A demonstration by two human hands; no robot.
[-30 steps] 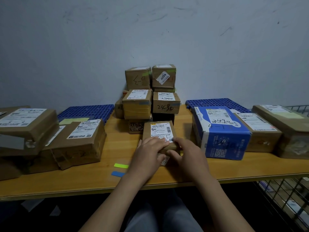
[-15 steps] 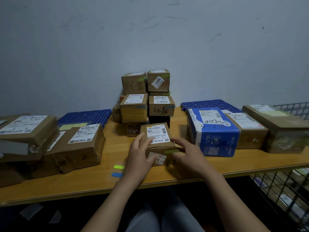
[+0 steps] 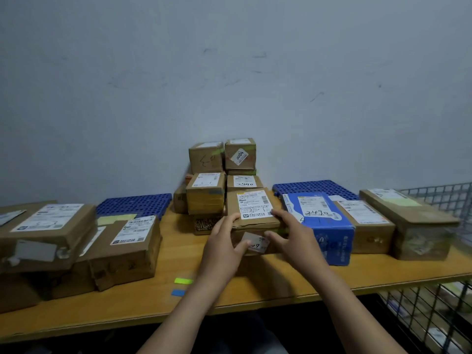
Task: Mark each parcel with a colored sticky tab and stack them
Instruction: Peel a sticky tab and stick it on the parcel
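A small brown cardboard parcel (image 3: 251, 223) with a white label on top is held between both hands just above the wooden table (image 3: 281, 282). My left hand (image 3: 224, 241) grips its left side with the thumb on the front face. My right hand (image 3: 291, 233) grips its right side. Right behind it against the wall stands a stack of small parcels (image 3: 222, 180), some with green tabs. A green sticky tab (image 3: 183, 280) and a blue sticky tab (image 3: 178, 292) lie on the table to the left of my left arm.
Large brown parcels (image 3: 58, 241) fill the table's left side. A blue box (image 3: 321, 226) and two brown parcels (image 3: 408, 223) sit on the right. Blue plastic grids (image 3: 132, 204) lie at the back. A wire mesh cage (image 3: 434, 315) stands at the right, below the table edge.
Both hands moved from pressing on the parcel's top to gripping its sides. The parcel has been lifted and carried back toward the stack.
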